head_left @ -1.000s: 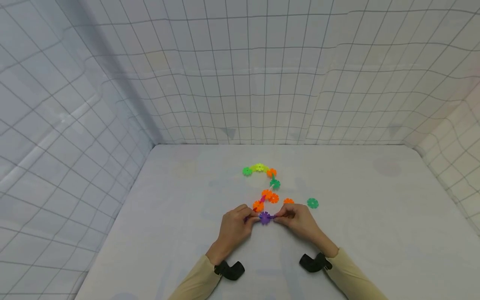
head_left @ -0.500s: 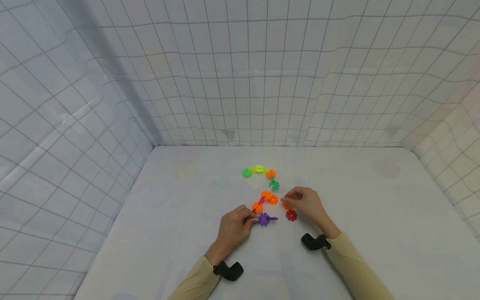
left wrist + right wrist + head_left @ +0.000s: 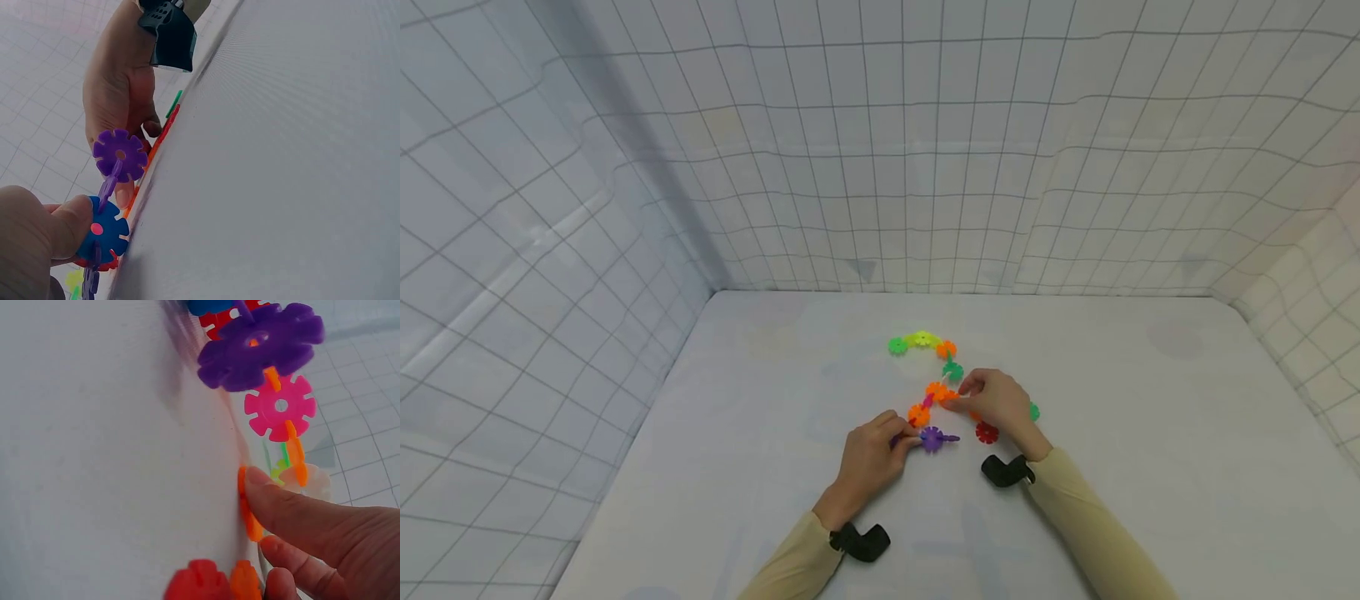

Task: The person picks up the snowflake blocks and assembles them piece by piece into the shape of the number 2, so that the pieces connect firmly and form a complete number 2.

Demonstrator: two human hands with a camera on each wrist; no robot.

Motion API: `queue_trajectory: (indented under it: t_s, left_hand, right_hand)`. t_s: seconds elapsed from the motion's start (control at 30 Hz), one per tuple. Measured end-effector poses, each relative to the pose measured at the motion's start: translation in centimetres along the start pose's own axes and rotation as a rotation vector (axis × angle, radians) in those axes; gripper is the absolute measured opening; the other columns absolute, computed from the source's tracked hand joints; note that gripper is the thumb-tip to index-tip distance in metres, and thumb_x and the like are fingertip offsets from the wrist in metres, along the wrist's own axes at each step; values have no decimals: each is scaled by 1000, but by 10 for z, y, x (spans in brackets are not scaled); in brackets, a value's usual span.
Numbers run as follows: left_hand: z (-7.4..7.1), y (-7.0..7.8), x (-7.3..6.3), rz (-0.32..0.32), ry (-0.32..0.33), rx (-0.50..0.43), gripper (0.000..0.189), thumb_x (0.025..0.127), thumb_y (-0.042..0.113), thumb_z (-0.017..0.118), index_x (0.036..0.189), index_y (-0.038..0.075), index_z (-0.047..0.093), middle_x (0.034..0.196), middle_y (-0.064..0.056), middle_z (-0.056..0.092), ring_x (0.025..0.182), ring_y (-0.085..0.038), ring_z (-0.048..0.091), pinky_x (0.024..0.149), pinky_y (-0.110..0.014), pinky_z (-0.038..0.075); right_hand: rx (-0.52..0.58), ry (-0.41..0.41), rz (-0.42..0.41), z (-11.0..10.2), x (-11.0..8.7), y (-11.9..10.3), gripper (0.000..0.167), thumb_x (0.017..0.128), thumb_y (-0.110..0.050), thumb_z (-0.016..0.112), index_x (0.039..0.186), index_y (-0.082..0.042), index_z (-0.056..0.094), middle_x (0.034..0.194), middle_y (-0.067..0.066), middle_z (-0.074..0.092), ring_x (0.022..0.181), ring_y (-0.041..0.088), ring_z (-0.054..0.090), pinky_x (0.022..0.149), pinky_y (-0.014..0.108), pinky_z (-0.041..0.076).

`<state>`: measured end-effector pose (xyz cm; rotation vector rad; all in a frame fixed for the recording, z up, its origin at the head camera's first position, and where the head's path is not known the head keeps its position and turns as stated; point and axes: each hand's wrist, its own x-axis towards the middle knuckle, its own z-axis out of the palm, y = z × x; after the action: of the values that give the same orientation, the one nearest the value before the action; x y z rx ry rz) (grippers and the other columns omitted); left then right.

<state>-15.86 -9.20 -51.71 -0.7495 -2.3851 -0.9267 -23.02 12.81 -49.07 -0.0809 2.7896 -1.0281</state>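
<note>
My left hand (image 3: 872, 454) pinches a blue flower-shaped interlocking disc (image 3: 106, 234) between thumb and fingers, at the near end of a linked chain. A purple disc (image 3: 932, 439) joins on beside it, with another purple piece standing edge-on to its right. My right hand (image 3: 997, 400) reaches over a loose orange disc (image 3: 249, 503) lying flat on the table. Its thumb touches that disc, while the other visible fingers curl apart from it. A pink disc (image 3: 281, 406) and several orange ones belong to the chain, which curves away to a green end disc (image 3: 898, 346).
A loose red disc (image 3: 987, 432) lies below the right hand. A green disc (image 3: 1034, 412) shows partly behind that hand. White table (image 3: 760, 417) surrounds the pieces, with gridded white curtains (image 3: 895, 167) at the back and sides.
My right hand has let go of a red disc, which now lies on the table, and moved up and left to the loose orange disc. The left hand keeps its hold.
</note>
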Motion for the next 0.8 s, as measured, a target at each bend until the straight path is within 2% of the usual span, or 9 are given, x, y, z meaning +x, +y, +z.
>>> queue_trajectory:
  t_s: [0.27,0.47,0.53,0.7,0.8]
  left_hand:
    - [1,1,1,10,5,-2,12,77,11,80,78,14,68,75,6,57,63,-4,53,56,-18,46]
    - [2,1,1,15,4,0,12,77,11,80,78,14,68,75,6,57,62,-3,53,54,-17,45]
    - [1,1,1,11,4,-1,13,76,11,80,78,14,68,75,7,57,62,-3,53,55,-17,45]
    - [-1,2,1,-7,-3,-7,14,75,10,81,78,14,69,74,7,57,62,-3,53,56,-18,46]
    - [-1,3,1,-5,-7,-12,13,76,11,81,78,14,68,74,7,57,62,-3,53,57,-17,46]
  right_hand:
    - [11,-105,-36,-12,6,1,25,72,-32,82,85,-15,69,67,0,53,53,16,47,49,27,32]
    - [67,-207,-36,-22,3,5,21,73,-19,81,87,-11,69,66,3,55,57,18,49,55,29,37]
    - [79,-227,-38,-23,0,5,22,73,-19,82,88,-11,69,68,3,55,59,19,49,57,29,38]
    - [43,-190,-72,-19,-6,4,28,71,-27,84,89,-13,68,74,1,53,64,18,47,57,30,35]
    - [17,-138,-98,-16,-10,6,29,71,-27,84,89,-12,67,80,0,55,70,18,49,61,30,39]
